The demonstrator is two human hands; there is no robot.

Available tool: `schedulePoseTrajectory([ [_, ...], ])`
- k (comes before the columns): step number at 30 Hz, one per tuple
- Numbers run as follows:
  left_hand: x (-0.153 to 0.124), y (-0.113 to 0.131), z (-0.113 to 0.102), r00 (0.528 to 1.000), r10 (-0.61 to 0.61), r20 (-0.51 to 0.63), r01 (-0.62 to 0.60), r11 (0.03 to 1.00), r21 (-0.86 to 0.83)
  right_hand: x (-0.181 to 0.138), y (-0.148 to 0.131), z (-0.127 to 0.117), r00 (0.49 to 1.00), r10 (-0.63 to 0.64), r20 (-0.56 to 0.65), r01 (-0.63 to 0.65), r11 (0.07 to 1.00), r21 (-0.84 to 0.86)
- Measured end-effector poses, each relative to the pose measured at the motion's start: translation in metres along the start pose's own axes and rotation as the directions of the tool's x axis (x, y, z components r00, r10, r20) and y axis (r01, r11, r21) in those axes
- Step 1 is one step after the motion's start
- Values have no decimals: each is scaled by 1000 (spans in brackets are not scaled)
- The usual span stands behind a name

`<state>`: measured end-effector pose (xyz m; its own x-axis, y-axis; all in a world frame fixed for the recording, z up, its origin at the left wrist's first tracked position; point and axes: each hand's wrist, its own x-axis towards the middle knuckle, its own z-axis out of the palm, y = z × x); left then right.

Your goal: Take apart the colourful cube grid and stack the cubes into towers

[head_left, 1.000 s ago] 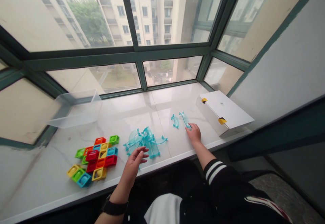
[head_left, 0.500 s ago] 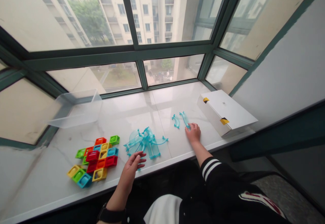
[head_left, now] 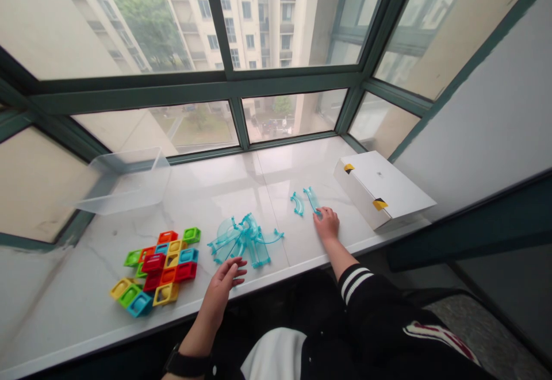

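Note:
My left hand (head_left: 223,283) rests on the white marble sill, fingers spread and empty, its tips just short of a heap of clear blue track pieces (head_left: 244,238). To its left lies a cluster of coloured square blocks (head_left: 160,264) in red, yellow, green, blue and orange. My right hand (head_left: 328,222) lies fingers down farther right, its fingertips touching a curved blue track piece (head_left: 311,198). A second, shorter curved piece (head_left: 296,204) lies just left of that one. Nothing is lifted off the sill.
A clear plastic tub (head_left: 125,181) stands at the back left by the window frame. A white cardboard box (head_left: 383,190) with yellow and black tape sits at the right end. The sill (head_left: 224,184) ends at a front edge near my lap.
My left hand has drawn back a little toward the sill's front edge, away from the blue heap. My right hand stays at the curved piece. The view has shifted slightly.

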<state>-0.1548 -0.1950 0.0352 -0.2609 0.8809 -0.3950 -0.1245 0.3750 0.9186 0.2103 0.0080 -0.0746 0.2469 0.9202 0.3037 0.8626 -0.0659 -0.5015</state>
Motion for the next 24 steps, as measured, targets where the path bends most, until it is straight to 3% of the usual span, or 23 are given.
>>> schedulePoseTrajectory([
  [24,-1,-9,0,999,-35,-7,35,999,-24,1,7,9,997,-17,-73,17,1000,10],
])
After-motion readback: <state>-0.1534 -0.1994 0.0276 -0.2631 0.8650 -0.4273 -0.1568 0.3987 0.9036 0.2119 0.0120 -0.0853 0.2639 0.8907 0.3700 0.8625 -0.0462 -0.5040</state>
